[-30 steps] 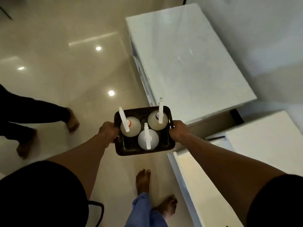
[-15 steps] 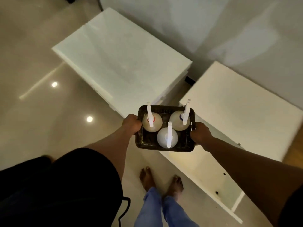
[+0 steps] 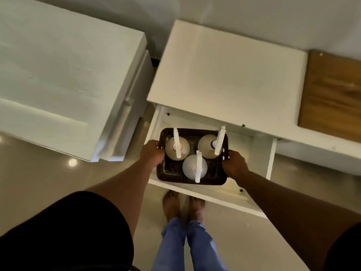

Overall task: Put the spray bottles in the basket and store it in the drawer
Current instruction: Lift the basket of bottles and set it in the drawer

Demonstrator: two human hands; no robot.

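I've swung the basket (image 3: 192, 173) over the open drawer (image 3: 259, 153)'s left end; left hand (image 3: 152, 153) and right hand (image 3: 235, 165) clamp its sides, ready to lower

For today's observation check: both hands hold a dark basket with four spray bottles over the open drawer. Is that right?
Not quite. The head view shows three spray bottles in the basket, not four. The left hand and right hand do hold it over the open drawer.

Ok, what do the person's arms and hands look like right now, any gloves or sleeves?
No gloves: left hand and right hand are bare, with no rings or watch visible. Forearms are bare too; black short sleeves cover the upper arms.
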